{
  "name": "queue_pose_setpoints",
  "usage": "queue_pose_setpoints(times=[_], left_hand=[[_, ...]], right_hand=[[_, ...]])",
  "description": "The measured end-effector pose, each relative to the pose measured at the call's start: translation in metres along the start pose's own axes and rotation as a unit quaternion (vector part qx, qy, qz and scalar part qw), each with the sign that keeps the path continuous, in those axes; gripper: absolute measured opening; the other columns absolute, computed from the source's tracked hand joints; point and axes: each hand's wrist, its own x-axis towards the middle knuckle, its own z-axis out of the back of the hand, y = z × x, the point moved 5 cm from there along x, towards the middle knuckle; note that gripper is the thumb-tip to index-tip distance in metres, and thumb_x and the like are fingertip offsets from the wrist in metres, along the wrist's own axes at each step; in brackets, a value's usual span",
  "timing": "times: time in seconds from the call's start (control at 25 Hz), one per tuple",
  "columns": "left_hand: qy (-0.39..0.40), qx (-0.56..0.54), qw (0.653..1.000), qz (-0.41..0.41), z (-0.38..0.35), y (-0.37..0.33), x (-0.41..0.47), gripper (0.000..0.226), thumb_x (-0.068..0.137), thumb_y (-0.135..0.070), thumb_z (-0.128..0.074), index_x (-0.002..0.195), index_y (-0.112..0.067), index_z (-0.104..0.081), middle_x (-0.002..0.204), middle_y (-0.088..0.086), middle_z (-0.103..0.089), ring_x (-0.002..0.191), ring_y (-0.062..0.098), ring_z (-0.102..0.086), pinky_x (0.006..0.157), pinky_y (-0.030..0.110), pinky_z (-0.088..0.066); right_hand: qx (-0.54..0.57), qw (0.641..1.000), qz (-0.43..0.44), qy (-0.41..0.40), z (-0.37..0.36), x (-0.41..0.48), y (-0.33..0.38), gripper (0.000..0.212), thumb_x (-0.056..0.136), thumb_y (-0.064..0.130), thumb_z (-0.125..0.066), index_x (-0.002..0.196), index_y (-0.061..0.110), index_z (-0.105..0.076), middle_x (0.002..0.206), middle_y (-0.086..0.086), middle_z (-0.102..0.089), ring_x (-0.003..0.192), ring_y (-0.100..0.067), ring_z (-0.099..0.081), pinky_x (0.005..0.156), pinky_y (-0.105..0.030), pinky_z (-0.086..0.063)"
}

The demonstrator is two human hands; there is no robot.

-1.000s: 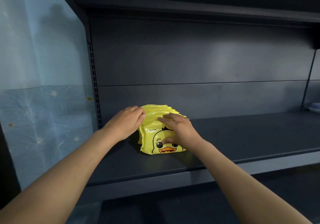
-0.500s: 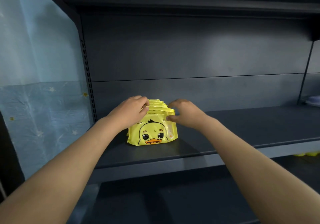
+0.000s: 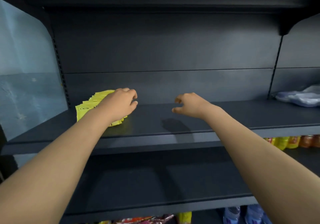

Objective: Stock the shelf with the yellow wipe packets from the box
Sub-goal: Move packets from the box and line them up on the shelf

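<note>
The right hand (image 3: 188, 105) has left the packets (image 3: 90, 105) (left end of the shelf (image 3: 225, 118)) and hangs empty, fingers loose. The left hand (image 3: 119, 104) still rests on them, slack, hiding their fronts. A bluish bag (image 3: 299, 97) lies far right.

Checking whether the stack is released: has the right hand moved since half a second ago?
Yes. The right hand has moved rightward off the yellow packets, away from the left upright, over bare shelf.

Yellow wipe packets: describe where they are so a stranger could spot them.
Find the dark shelf and follow it to its left end, by the blue panel. The yellow wipe packets sit there in a row, partly behind the left hand, the only yellow on that board.
</note>
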Motion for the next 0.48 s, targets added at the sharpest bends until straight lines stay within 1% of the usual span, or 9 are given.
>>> queue_pose_setpoints(times=[0.12,0.32,0.48], left_hand=[[0.012,0.010,1.000,0.004,-0.009,-0.040,-0.013,0.028,0.095,-0.028,-0.042,0.117,-0.013,-0.052,0.119,0.003,-0.054,0.114,0.022,-0.047,0.091,0.037,-0.043],[0.028,0.013,1.000,0.004,-0.026,-0.088,-0.039,0.029,0.095,-0.028,-0.042,0.118,-0.014,-0.051,0.120,0.003,-0.053,0.114,0.022,-0.047,0.092,0.037,-0.043],[0.042,-0.007,0.999,0.010,-0.041,-0.127,-0.070,0.029,0.095,-0.029,-0.043,0.117,-0.014,-0.052,0.120,0.003,-0.053,0.114,0.023,-0.047,0.092,0.040,-0.044]], right_hand=[[-0.001,1.000,-0.015,0.000,0.008,-0.033,-0.035,0.053,0.091,0.039,-0.054,0.135,0.012,-0.046,0.135,-0.007,-0.051,0.122,-0.026,-0.048,0.099,-0.038,-0.043],[0.010,0.999,-0.048,0.000,0.010,-0.088,-0.086,0.053,0.090,0.040,-0.055,0.135,0.011,-0.046,0.136,-0.008,-0.051,0.122,-0.026,-0.048,0.099,-0.036,-0.042],[0.006,0.998,-0.064,0.008,0.006,-0.141,-0.114,0.054,0.090,0.040,-0.056,0.134,0.010,-0.047,0.136,-0.009,-0.051,0.124,-0.027,-0.048,0.098,-0.034,-0.040]])
